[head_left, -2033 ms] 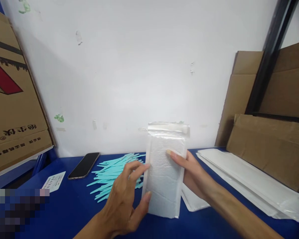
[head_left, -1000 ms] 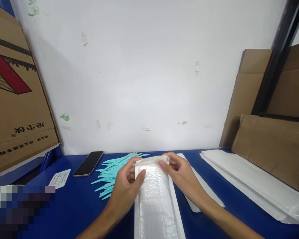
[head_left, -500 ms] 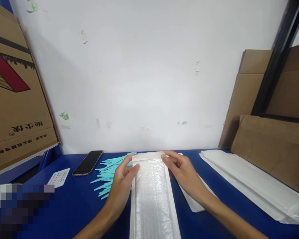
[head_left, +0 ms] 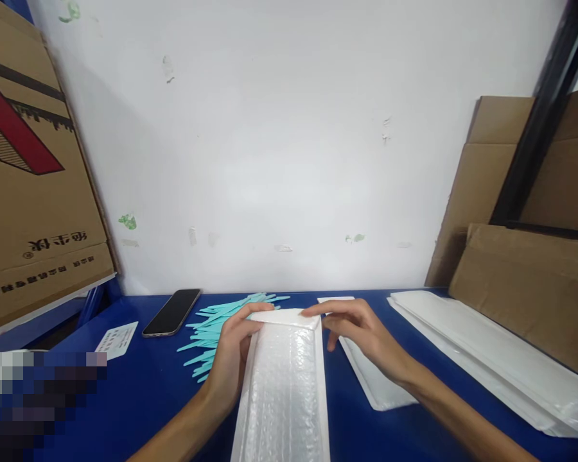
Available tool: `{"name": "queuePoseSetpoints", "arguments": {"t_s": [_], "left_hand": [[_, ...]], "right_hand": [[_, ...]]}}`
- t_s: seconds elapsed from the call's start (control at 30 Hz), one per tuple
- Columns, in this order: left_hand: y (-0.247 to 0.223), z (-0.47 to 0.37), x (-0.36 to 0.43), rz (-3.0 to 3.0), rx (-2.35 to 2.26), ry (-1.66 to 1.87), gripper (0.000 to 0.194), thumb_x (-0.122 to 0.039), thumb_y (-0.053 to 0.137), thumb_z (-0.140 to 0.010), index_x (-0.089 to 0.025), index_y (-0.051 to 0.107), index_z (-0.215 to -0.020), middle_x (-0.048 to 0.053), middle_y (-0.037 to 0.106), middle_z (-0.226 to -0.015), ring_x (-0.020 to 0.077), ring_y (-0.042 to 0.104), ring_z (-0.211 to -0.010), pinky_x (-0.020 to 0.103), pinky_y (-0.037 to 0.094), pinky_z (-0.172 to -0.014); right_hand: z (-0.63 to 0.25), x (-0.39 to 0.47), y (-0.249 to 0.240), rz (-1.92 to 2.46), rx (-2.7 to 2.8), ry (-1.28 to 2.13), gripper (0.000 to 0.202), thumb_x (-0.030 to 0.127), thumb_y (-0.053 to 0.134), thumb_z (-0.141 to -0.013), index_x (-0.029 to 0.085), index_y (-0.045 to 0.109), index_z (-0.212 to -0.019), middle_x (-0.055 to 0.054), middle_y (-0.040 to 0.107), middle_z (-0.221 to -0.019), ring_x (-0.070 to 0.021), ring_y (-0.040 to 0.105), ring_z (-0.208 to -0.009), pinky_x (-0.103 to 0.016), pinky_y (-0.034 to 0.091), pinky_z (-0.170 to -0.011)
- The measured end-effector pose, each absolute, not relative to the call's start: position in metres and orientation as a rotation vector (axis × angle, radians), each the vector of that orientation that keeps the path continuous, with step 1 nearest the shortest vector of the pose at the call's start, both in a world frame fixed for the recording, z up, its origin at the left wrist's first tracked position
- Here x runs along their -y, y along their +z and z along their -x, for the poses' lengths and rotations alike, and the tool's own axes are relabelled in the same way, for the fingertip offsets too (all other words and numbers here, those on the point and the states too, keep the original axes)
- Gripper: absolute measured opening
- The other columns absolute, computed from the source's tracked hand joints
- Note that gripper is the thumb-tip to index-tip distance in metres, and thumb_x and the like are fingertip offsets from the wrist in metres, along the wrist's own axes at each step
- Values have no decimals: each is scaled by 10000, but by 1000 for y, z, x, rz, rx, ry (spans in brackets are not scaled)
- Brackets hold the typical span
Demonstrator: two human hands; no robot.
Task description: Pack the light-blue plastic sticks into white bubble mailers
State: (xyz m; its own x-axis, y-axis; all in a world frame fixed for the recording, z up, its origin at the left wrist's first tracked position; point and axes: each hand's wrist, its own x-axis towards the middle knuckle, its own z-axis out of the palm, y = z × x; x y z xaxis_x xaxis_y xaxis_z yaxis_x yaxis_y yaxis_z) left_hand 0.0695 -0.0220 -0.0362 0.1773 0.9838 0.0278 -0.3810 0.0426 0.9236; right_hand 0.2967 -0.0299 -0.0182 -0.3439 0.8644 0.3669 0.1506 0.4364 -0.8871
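Observation:
A long white bubble mailer [head_left: 286, 391] stretches toward me in the middle, its top end raised toward the wall. My left hand [head_left: 234, 343] pinches its upper left corner between thumb and fingers. At the upper right corner, my right hand [head_left: 366, 337] grips the edge, with the index finger lying on the folded flap. Behind my left hand lies a pile of thin teal strips [head_left: 212, 337], partly covered by the hand. Another white mailer [head_left: 376, 382] rests on the table beneath my right hand and forearm, partly hidden.
On the blue table [head_left: 139, 398] lie a dark phone [head_left: 172, 312] and a white printed card [head_left: 118, 340] at the left. White mailers [head_left: 481, 359] are stacked at the right. Cardboard boxes [head_left: 43, 192] and cardboard sheets [head_left: 525, 282] flank the white wall. The lower left corner is pixelated.
The mailer's top end has dropped slightly and its lower part has swung left. The flap now lies folded down over the end. My right index finger has moved inward along it.

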Motion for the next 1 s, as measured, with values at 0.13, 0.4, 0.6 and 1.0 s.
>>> {"name": "queuePoseSetpoints", "arguments": {"t_s": [0.13, 0.4, 0.6, 1.0], "left_hand": [[-38, -67, 21, -1000, -739, 1210, 281, -427, 589, -805, -193, 643, -951, -10, 609, -649, 155, 545, -516, 245, 397, -503], [-38, -73, 21, -1154, -1010, 1131, 296, -423, 719, -773, -225, 613, -967, -44, 603, -650, 126, 530, -540, 203, 355, -518], [-47, -73, 19, -1120, -848, 1008, 254, -422, 671, -830, -240, 499, -870, -48, 573, -661, 118, 507, -536, 195, 322, -507], [-49, -79, 27, -1368, -660, 879, 203, -313, 516, -914, -211, 643, -1036, 68, 582, -1155, 226, 637, -937, 302, 476, -769]], "right_hand": [[-292, 34, -15, 887, 1754, 965, 332, 310, 478, -949, 227, 794, -1009, -46, 734, -955, -151, 631, -612, -321, 505, -653], [-290, 24, -22, 791, 1623, 1258, 305, 317, 576, -910, 215, 711, -1164, -60, 694, -972, -163, 637, -748, -263, 532, -606], [-286, 29, -25, 704, 1700, 1312, 256, 236, 609, -892, 241, 665, -1142, -42, 647, -1056, -149, 606, -810, -259, 498, -684], [-293, 34, -16, 642, 1674, 850, 163, 267, 561, -912, 218, 584, -758, -35, 622, -779, -229, 597, -848, -353, 439, -787]]}}
